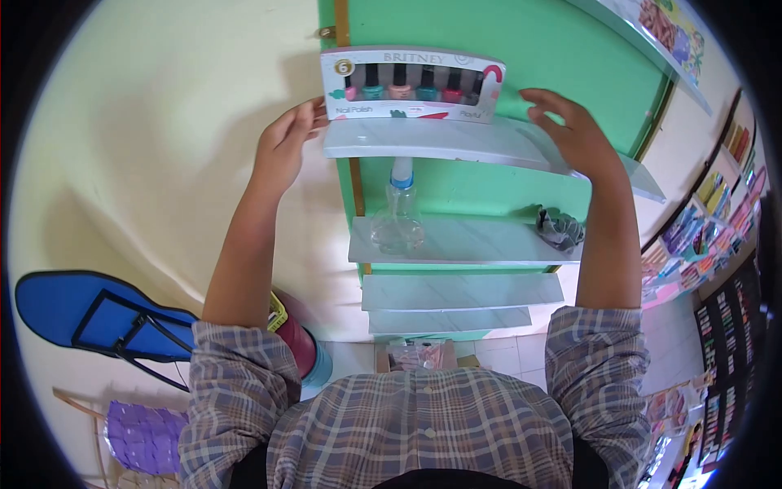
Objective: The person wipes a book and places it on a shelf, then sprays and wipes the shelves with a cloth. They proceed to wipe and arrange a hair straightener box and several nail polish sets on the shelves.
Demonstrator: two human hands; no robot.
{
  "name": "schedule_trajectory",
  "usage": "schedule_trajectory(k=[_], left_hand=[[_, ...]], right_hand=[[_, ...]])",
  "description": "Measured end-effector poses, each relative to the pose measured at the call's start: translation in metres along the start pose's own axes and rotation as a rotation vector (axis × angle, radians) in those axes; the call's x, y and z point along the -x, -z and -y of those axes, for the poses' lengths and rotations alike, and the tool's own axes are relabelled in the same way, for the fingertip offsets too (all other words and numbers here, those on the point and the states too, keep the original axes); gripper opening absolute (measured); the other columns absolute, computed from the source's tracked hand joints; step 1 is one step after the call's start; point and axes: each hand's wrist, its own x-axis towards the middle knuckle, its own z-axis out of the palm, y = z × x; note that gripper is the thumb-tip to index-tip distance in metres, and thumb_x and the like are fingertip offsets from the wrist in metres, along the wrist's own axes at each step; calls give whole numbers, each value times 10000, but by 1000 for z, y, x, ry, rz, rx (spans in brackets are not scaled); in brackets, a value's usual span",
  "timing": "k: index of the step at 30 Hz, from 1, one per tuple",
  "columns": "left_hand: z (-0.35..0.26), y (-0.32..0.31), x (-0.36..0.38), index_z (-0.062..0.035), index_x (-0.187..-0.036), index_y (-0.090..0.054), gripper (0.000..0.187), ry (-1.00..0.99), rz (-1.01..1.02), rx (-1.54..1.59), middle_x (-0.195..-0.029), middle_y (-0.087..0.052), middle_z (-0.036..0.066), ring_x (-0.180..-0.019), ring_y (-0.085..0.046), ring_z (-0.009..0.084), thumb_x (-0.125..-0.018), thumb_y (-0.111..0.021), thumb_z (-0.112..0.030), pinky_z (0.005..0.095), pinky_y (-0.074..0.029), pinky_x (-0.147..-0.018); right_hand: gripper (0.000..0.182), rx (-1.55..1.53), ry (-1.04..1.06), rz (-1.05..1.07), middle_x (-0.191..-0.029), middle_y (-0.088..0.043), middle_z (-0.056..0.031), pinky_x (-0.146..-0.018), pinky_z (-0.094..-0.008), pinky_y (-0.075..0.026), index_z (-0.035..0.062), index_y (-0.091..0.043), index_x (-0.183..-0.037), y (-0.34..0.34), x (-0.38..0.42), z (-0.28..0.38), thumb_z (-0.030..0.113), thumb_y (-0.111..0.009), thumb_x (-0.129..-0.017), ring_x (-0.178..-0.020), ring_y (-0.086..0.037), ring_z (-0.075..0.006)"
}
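Note:
A white nail polish box (413, 85) marked BRITNEY stands upright on the upper marbled shelf (423, 138). Through its window show several small bottles in pink, teal, peach and red with black caps. My left hand (287, 140) is at the box's left end with its fingers extended; they seem to touch the edge, though the fingertips are partly hidden. To the right of the box, apart from it, my right hand (574, 130) is held above the shelf with fingers spread and curved, holding nothing.
On the shelf below stand a transparent spray bottle (399, 216) and a grey scrunchie-like item (560, 228). Lower shelves (463, 292) follow underneath. A blue folding chair (81, 314) and a red bin (295, 346) are at left. Stocked display racks (733, 350) line the right.

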Motion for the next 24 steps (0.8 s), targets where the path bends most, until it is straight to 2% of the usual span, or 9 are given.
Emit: schedule_trajectory(k=[5,9,11,15,17,18,20,23,24], left_hand=[[77,37,85,32,-1103,-593,297,-68,-410,-38,-1098,-641,128,-975,-624,200,-999,-479,-222,331,-498,-867],[165,94,230,16,-992,-597,298,315,-416,-432,-891,-581,54,-816,-569,137,-996,-493,-263,273,-491,-743],[221,114,331,36,-1023,-602,369,493,-538,-452,-975,-646,146,-824,-609,197,-984,-495,-316,330,-484,-709],[233,128,558,7,-997,-649,333,1072,-228,-891,-966,-658,217,-841,-624,338,-924,-563,-306,410,-480,-731],[220,110,647,-15,-909,-677,431,1282,549,-1011,-886,-667,227,-816,-638,352,-896,-549,-427,428,-491,-737],[229,84,665,-27,-865,-691,485,1357,951,-1007,-847,-672,233,-804,-645,360,-883,-542,-488,438,-497,-741],[194,28,693,-25,-876,-691,504,1369,1099,-924,-863,-673,232,-820,-647,357,-882,-533,-504,435,-498,-754],[165,-69,686,-21,-908,-689,565,1173,1444,-634,-913,-675,228,-867,-655,350,-879,-506,-555,428,-502,-795],[97,-121,595,-35,-996,-686,553,1301,1281,-575,-994,-678,203,-929,-652,345,-873,-530,-551,420,-498,-827]], right_hand=[[234,-52,-39,-679,-931,-667,-91,-840,-281,-439,-22,-649,-969,3,116,-25,201,-595,-919,-910,-597,-164],[255,178,-409,-969,-697,-538,-57,-647,-298,-395,-20,-549,-757,-46,281,-124,170,-611,-915,-680,-462,-147],[329,119,-702,-894,-626,-443,-48,-585,-314,-353,6,-471,-688,-98,395,-175,187,-626,-914,-620,-392,-144],[353,109,-1182,-516,-550,-439,-39,-493,-322,-335,39,-530,-656,-168,586,-153,268,-663,-890,-524,-387,-132],[357,156,-1386,-127,-616,-589,-119,-557,-377,-434,37,-616,-702,-176,639,-123,340,-643,-889,-553,-526,-239],[375,150,-1387,14,-654,-623,-138,-571,-390,-449,45,-647,-731,-182,664,-115,390,-643,-877,-583,-576,-277],[440,40,-1407,466,-758,-670,-152,-652,-411,-496,57,-679,-788,-181,720,-128,482,-600,-872,-721,-650,-327],[438,-54,-1352,628,-840,-692,-138,-720,-409,-503,67,-692,-824,-144,691,-135,498,-616,-847,-805,-661,-303],[422,-32,-1325,642,-826,-692,-136,-712,-401,-504,67,-694,-830,-139,694,-151,482,-622,-847,-787,-663,-291]])
